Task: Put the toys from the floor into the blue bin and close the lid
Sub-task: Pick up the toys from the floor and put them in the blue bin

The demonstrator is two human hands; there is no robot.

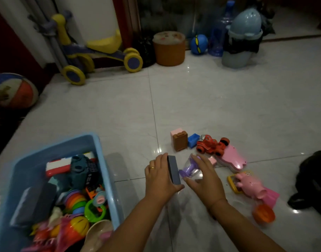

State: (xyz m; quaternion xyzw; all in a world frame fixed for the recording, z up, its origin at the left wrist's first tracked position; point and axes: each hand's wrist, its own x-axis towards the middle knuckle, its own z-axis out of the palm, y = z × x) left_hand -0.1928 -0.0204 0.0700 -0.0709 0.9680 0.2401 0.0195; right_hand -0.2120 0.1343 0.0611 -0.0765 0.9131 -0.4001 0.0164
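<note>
While both forearms reach out over the tiled floor (119, 110), the blue bin (99, 148) stands nearest, at the person's left, open-topped and heaped with bright toys. Just past its rim: left hand (158, 177), ring on one finger, fingers and thumb clamped round a dark grey block (173, 169) held on edge. Right hand (204, 176) close beside it, fingers arched over a purple-and-clear toy (189, 170); looks like a pinch, though blur softens it. Right of the hands, on the floor: orange cup (263, 213), pink pig figure (254, 187), flat pink toy (234, 159). Farther out: red toy tractor (209, 144), blue brick (193, 140), brown block (179, 142). Along the far wall: yellow ride-on (101, 51), orange stool (169, 50), blue ball (198, 44).
</note>
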